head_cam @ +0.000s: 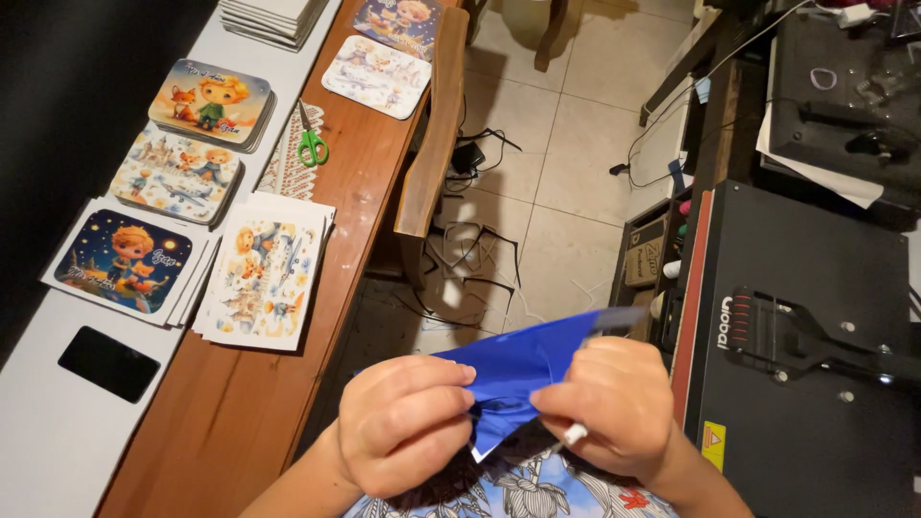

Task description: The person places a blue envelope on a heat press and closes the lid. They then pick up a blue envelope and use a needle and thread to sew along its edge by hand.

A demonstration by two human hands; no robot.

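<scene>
2 hands: our left hand (403,422) and right hand (609,408) both pinch the blue sheet (518,369), fingers closed on it.
Sheet: held in the air before us, over the floor, thin, limp, likely light; we judge the edges the best grip.
Right hand extra: 1 thin white stick.
Bench (240,412): printed picture stacks (259,278), green scissors (311,144).
Right side: black press machine (806,364), close.
</scene>
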